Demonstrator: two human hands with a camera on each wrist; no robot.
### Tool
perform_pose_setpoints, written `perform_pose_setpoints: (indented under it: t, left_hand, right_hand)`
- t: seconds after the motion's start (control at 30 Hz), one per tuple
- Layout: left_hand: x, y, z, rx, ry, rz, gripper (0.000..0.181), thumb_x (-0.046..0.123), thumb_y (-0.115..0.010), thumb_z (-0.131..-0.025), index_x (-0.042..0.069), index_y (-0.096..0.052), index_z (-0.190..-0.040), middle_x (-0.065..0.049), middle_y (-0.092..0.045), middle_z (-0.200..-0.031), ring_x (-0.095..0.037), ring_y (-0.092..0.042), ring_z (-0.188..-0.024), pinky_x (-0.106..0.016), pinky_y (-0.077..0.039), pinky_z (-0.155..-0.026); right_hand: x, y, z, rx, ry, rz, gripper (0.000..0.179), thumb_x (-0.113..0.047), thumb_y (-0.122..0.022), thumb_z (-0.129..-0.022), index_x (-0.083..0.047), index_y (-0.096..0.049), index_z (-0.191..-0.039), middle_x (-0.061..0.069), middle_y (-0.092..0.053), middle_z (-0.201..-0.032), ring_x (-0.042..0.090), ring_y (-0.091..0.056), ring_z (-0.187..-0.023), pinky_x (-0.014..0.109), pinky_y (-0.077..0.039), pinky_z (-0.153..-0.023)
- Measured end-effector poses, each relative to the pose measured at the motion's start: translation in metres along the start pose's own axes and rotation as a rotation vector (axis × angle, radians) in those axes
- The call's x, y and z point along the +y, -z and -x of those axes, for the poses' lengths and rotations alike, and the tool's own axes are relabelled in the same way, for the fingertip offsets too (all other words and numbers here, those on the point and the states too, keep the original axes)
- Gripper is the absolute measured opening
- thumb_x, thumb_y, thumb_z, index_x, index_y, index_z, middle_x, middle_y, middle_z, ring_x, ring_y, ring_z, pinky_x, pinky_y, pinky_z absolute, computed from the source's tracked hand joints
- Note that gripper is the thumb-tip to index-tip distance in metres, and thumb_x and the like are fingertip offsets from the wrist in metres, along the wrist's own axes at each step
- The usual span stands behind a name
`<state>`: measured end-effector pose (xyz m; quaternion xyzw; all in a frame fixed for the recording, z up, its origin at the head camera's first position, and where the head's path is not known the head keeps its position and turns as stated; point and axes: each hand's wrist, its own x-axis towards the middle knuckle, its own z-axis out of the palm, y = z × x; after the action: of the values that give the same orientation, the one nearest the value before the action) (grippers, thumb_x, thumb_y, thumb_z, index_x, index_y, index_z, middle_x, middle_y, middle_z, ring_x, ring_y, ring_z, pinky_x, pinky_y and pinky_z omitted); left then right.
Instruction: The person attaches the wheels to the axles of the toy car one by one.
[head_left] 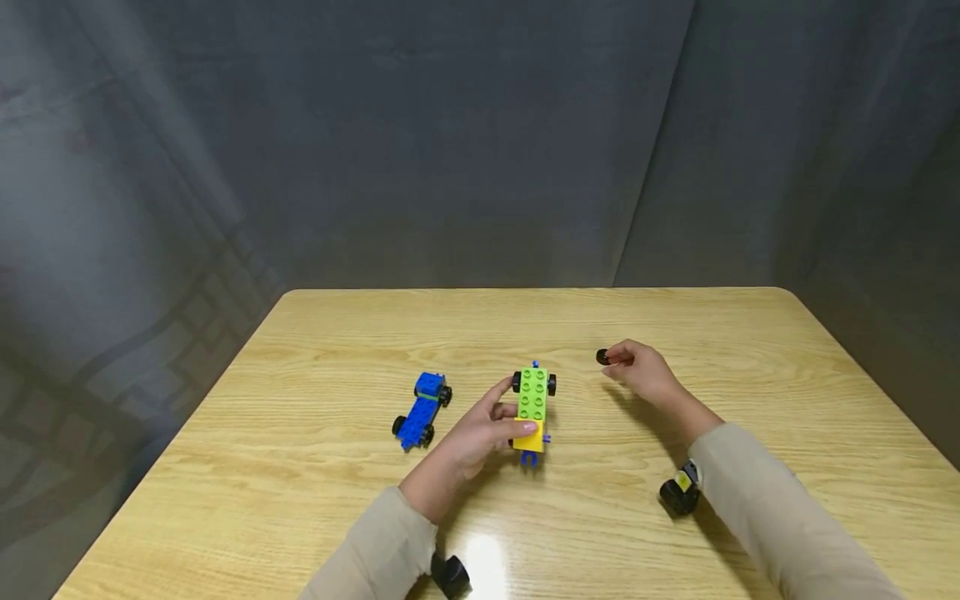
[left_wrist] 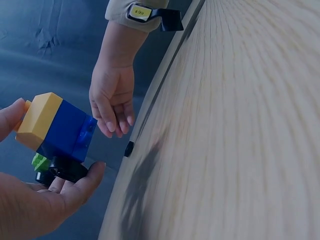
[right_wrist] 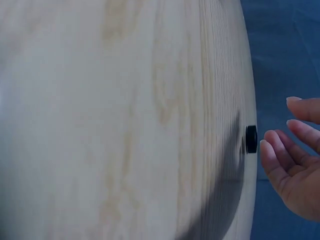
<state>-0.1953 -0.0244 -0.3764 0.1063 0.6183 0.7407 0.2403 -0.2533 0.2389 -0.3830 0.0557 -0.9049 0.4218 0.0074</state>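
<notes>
My left hand [head_left: 480, 433] holds a toy car [head_left: 532, 393] built of green, yellow and blue bricks with black wheels. The thumb lies on its yellow brick [left_wrist: 40, 120], and the fingers support it from below by a black wheel [left_wrist: 68, 169] in the left wrist view. Out to the right, my right hand [head_left: 643, 372] reaches over a loose black wheel [head_left: 602, 357]. In the right wrist view that hand's fingers [right_wrist: 285, 150] are loosely bent, with nothing between them and the thumb. The loose wheel sits on the table just beside the fingertips.
A blue toy car [head_left: 422, 412] with black wheels stands on the wooden table [head_left: 300, 483], left of my left hand. A grey curtain [head_left: 465, 150] hangs behind the table's far edge. Each sleeve has a black wrist camera [head_left: 678, 497] at its cuff.
</notes>
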Motion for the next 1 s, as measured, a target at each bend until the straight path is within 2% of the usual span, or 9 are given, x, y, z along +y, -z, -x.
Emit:
perform_pose_setpoints:
  t: [0.33, 0.63, 0.77, 1.0]
  left_hand:
    - [0.001, -0.002, 0.000, -0.017, 0.009, 0.016, 0.078, 0.002, -0.061, -0.077, 0.011, -0.014, -0.138, -0.016, -0.048, -0.103, -0.018, -0.054, -0.079, -0.030, -0.045, -0.070]
    - [0.001, -0.002, 0.000, -0.027, 0.010, 0.033, 0.076, 0.000, -0.060, -0.077, 0.011, -0.015, -0.138, -0.015, -0.049, -0.101, -0.017, -0.054, -0.078, -0.030, -0.046, -0.070]
    - [0.001, -0.002, 0.000, -0.030, 0.006, 0.043, 0.076, 0.000, -0.059, -0.077, 0.010, -0.015, -0.138, -0.015, -0.049, -0.101, -0.017, -0.055, -0.077, -0.029, -0.046, -0.068]
    - [-0.001, -0.003, 0.001, -0.015, 0.013, 0.056, 0.077, 0.000, -0.059, -0.076, 0.010, -0.015, -0.138, -0.015, -0.050, -0.102, -0.016, -0.054, -0.076, -0.027, -0.046, -0.065]
  right_hand:
    - [0.004, 0.011, -0.011, -0.023, -0.037, 0.102, 0.035, -0.008, -0.052, -0.084, 0.010, -0.044, -0.112, 0.027, -0.046, -0.108, 0.039, -0.044, -0.098, 0.043, -0.041, -0.074]
    - [0.007, 0.012, -0.018, -0.058, -0.039, 0.111, 0.039, -0.008, -0.054, -0.083, 0.010, -0.043, -0.115, 0.029, -0.045, -0.110, 0.041, -0.043, -0.100, 0.046, -0.040, -0.078]
    - [0.009, 0.011, -0.021, -0.080, -0.045, 0.120, 0.040, -0.008, -0.054, -0.082, 0.011, -0.043, -0.116, 0.030, -0.045, -0.108, 0.041, -0.044, -0.097, 0.045, -0.040, -0.075]
    - [0.010, 0.006, -0.024, -0.089, -0.030, 0.200, 0.041, -0.007, -0.056, -0.081, 0.012, -0.044, -0.115, 0.032, -0.047, -0.105, 0.041, -0.046, -0.094, 0.043, -0.041, -0.072]
